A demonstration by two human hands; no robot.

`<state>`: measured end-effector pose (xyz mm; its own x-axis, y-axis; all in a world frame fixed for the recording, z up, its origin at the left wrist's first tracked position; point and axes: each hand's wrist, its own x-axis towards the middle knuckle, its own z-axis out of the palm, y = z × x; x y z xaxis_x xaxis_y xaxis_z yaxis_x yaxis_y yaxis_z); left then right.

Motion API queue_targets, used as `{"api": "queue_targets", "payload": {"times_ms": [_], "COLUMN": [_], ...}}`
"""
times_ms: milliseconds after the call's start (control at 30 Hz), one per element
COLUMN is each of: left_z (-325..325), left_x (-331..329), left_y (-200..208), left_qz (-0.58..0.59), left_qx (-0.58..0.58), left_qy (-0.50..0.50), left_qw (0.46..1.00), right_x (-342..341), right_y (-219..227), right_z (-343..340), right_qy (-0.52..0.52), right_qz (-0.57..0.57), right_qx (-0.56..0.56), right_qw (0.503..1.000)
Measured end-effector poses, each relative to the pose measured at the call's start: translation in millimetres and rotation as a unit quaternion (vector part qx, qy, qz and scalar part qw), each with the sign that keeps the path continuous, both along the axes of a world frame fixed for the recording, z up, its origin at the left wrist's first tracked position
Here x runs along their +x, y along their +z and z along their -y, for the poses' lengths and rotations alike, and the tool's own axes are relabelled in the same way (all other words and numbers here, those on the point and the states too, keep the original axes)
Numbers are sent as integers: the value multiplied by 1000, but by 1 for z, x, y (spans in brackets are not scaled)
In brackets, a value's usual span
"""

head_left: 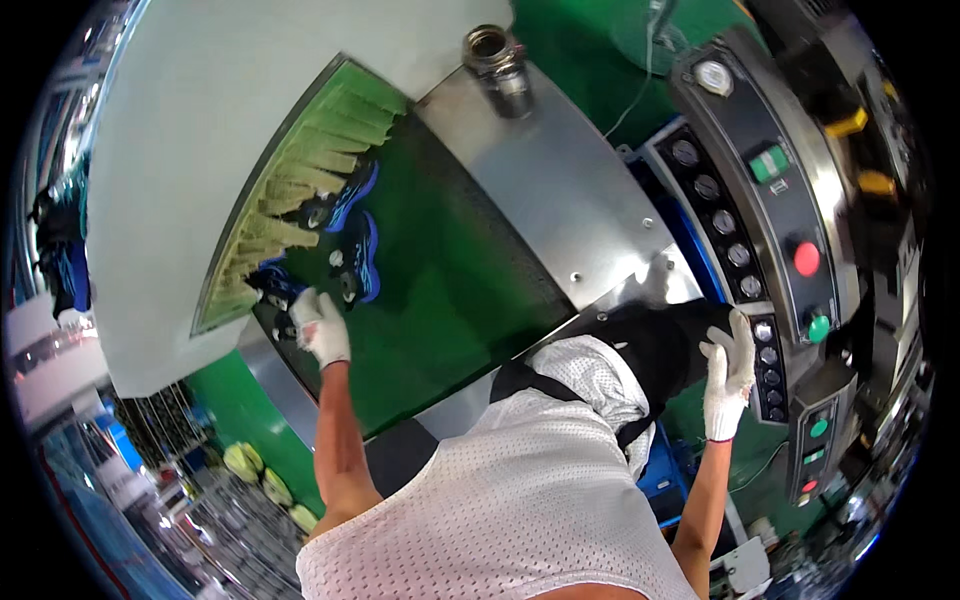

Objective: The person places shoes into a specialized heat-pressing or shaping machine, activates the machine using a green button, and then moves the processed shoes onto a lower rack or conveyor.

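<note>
My left hand [322, 332], in a white glove, is at the nearest black and blue sports shoe [278, 288], with its fingers closed on the shoe's edge. Part of that shoe is behind the fingers. Two more shoes of the same look, a middle shoe [362, 262] and a far shoe [345, 198], lie on the green conveyor belt [440, 270]. Their blue soles face right. My right hand [729, 375], gloved too, is raised beside the machine's control panel with fingers spread and nothing in it.
A yellow-green strip curtain [300, 160] hangs across the tunnel mouth of a pale machine housing [190, 170]. A metal cup-like vessel [500, 72] stands on the steel side plate [560, 170]. At right, a control panel [770, 220] carries buttons and dials. More shoes [65, 245] show at far left.
</note>
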<state>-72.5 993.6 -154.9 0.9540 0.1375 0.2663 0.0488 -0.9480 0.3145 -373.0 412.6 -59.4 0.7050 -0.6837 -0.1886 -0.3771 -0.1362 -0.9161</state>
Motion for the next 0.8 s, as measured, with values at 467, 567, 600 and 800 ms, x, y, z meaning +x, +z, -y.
{"api": "queue_targets", "payload": {"times_ms": [467,567,600,800], "left_z": [-198,-136,-97,68], "left_x": [22,8,2,-84], "left_y": [-92,-61,-36,-4], "left_qz": [-99,-88,-105,-244], "left_qx": [5,112,128,-66], "left_qy": [348,216,183,-62], "left_qw": [932,966,969,966], "right_x": [-6,-31,-31,-47], "right_y": [2,-7,-4,-19], "right_z": [57,58,54,39], "right_qy": [132,100,92,61], "right_qz": [-261,-204,-197,-145], "right_qx": [-139,-148,-140,-90], "right_qw": [946,963,966,983]}}
